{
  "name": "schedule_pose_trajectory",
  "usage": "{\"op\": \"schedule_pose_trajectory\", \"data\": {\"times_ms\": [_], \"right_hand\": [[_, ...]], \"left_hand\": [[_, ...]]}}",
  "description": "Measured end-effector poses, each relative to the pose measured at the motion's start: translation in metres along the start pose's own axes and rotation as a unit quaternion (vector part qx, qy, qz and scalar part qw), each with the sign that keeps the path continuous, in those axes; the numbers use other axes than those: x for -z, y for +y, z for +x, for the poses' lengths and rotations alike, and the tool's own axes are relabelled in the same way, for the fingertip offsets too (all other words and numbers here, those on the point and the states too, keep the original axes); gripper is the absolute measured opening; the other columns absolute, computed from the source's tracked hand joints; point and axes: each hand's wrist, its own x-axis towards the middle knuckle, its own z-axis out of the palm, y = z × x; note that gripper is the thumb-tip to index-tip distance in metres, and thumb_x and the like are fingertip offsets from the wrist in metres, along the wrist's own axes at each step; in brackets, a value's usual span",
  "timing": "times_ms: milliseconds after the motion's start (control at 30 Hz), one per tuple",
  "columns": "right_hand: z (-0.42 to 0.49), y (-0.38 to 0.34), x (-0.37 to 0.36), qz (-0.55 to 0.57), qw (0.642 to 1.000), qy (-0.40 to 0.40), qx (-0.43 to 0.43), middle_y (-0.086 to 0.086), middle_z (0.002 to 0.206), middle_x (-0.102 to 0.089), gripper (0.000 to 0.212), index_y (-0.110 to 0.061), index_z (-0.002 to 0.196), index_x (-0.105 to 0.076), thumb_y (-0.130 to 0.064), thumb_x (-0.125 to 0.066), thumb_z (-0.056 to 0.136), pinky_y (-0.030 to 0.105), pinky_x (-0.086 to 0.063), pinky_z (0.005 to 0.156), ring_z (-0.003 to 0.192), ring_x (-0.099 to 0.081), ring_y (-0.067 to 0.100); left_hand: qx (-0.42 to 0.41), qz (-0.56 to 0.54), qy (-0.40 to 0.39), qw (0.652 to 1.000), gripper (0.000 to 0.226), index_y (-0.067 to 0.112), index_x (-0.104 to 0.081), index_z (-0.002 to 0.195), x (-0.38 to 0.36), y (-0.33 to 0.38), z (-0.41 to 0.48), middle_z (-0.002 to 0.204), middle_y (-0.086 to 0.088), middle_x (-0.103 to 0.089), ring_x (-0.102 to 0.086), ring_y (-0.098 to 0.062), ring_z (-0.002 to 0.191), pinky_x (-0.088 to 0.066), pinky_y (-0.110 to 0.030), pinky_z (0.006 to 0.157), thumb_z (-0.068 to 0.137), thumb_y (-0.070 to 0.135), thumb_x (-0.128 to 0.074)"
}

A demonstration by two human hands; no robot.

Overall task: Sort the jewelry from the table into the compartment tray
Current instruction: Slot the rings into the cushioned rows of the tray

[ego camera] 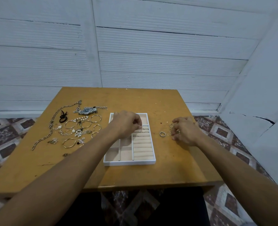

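The left hand (pixel 126 125) curls over the tray (pixel 129 163), above its ring rolls. The right hand (pixel 185 132) curls beside the loose rings (pixel 168 133). Whether either holds anything is unclear.

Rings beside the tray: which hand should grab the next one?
Right, probably. The right hand sits among the loose rings right of the tray, fingers curled over them. The left hand is over the tray's ring rolls, farther from them and seemingly busy there.
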Motion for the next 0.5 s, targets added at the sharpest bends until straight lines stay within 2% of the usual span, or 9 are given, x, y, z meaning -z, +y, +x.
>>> {"op": "schedule_pose_trajectory", "data": {"times_ms": [133,300,400,500], "right_hand": [[-0.003,-0.003,0.003,0.015,1.0,0.004,-0.006,-0.008,0.134,-0.044,0.01,-0.025,0.079,-0.065,-0.029,-0.074,0.078,0.042,-0.023,0.097,0.129,-0.025,0.019],[-0.012,-0.008,0.006,0.058,0.998,0.027,0.01,-0.013,0.104,-0.052,0.028,-0.035,0.064,-0.052,-0.029,-0.077,0.075,0.035,-0.021,0.086,0.112,-0.032,0.015],[-0.014,-0.009,0.008,0.091,0.994,0.051,0.019,-0.012,0.091,-0.059,0.028,-0.033,0.064,-0.053,-0.03,-0.08,0.073,0.037,-0.034,0.087,0.1,-0.041,0.015],[-0.017,-0.013,0.013,0.171,0.984,0.041,0.034,-0.007,0.075,-0.064,0.026,-0.025,0.064,-0.057,-0.016,-0.079,0.075,0.028,-0.046,0.071,0.079,-0.057,0.015]], "left_hand": [[-0.017,0.018,0.011,1.0,0.008,0.028,-0.068,0.089,-0.011,0.006,-0.001,0.09,0.01,-0.07,-0.056,-0.012,0.097,-0.029,-0.033,0.085,0.09,0.031,-0.061],[-0.04,0.035,0.027,0.998,0.012,0.027,-0.068,0.093,-0.023,0.012,-0.005,0.091,0.01,-0.07,-0.051,-0.016,0.099,-0.027,-0.034,0.082,0.091,0.03,-0.057],[-0.049,0.05,0.037,0.997,0.013,0.028,-0.068,0.095,-0.028,0.015,-0.005,0.092,0.01,-0.07,-0.051,-0.017,0.1,-0.029,-0.035,0.083,0.092,0.031,-0.055],[-0.055,0.069,0.043,0.995,0.015,0.028,-0.068,0.097,-0.031,0.017,-0.005,0.093,0.01,-0.07,-0.05,-0.018,0.101,-0.03,-0.035,0.085,0.092,0.031,-0.054]]}}
